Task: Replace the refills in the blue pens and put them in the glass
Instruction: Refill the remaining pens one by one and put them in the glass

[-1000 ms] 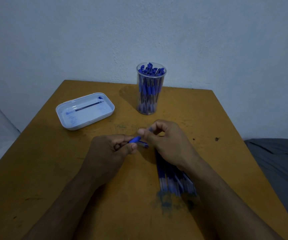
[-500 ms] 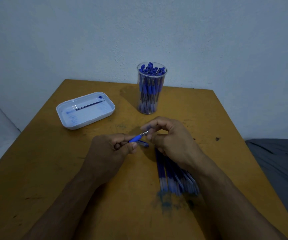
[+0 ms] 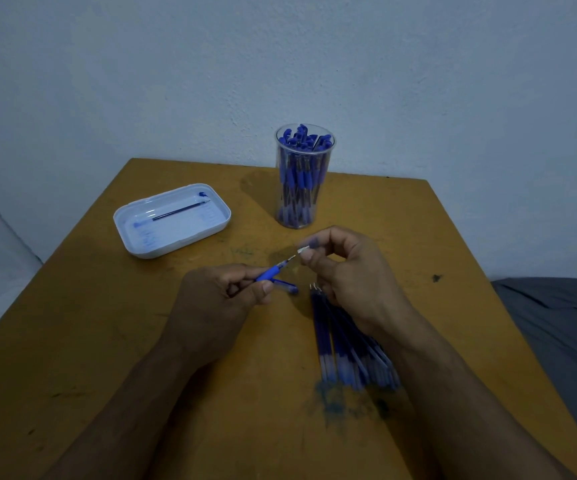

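Note:
My left hand point(image 3: 221, 299) grips a blue pen point(image 3: 270, 272) by its barrel, tip pointing up and right. My right hand point(image 3: 346, 271) pinches the pen's small tip piece point(image 3: 303, 250), pulled a little off the barrel, with the thin refill end showing between them. A blue pen cap point(image 3: 286, 286) lies on the table just under the pen. A clear glass point(image 3: 302, 176) packed with blue pens stands at the table's far middle. A bundle of blue refills point(image 3: 346, 344) lies on the table under my right wrist.
A white plastic tray point(image 3: 172, 221) with one refill point(image 3: 181, 210) inside sits at the far left of the yellow table point(image 3: 107, 341). Ink smears mark the wood near the refills' lower ends. A grey cloth point(image 3: 564, 323) lies off the table's right edge.
My right hand has drawn up and to the right away from the barrel, taking the tip piece with it and uncovering the refill end. My left hand has stayed put.

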